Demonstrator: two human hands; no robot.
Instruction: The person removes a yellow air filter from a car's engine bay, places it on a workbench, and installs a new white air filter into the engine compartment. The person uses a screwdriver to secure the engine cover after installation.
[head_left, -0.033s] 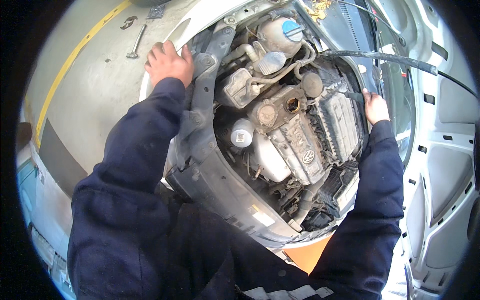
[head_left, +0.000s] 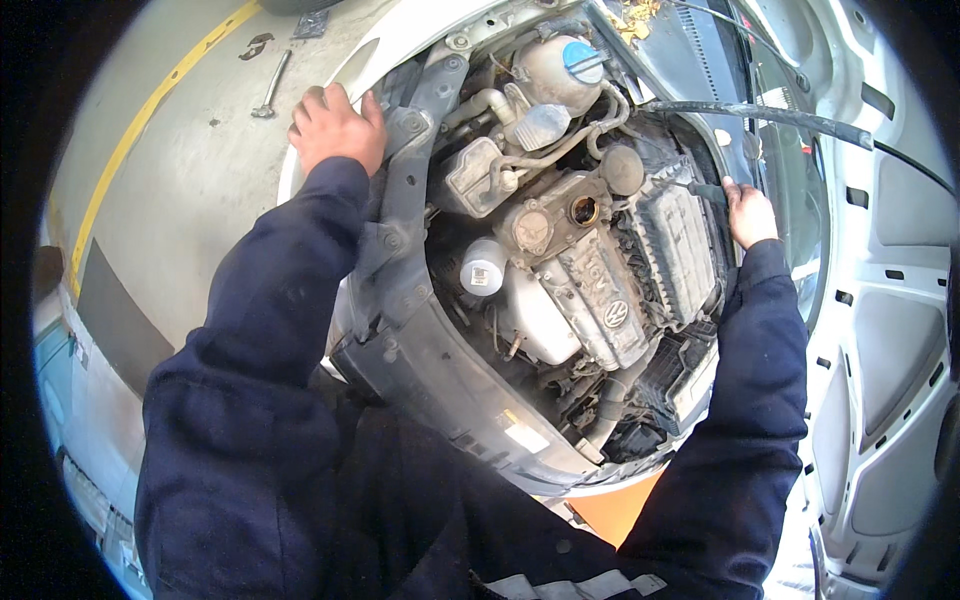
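Observation:
My left hand (head_left: 338,130) lies on the front edge of the white car body, fingers apart, holding nothing. Across the engine bay, my right hand (head_left: 750,213) is closed round the dark handle of a screwdriver (head_left: 708,192). Its thin shaft points left over the ribbed air filter housing (head_left: 672,250); I cannot tell what the tip touches. Between my hands sits the dusty engine cover (head_left: 596,295), with an uncovered round oil filler opening (head_left: 584,210). A white oil filter (head_left: 484,267) stands nearer me, next to a silvery metal shield (head_left: 540,318).
A coolant tank (head_left: 562,75) with a blue cap sits at the far side. A black hose (head_left: 765,112) crosses toward the raised hood (head_left: 890,370) on the right. The front crossmember (head_left: 440,360) runs before me. A hammer-like tool (head_left: 272,88) lies on the floor.

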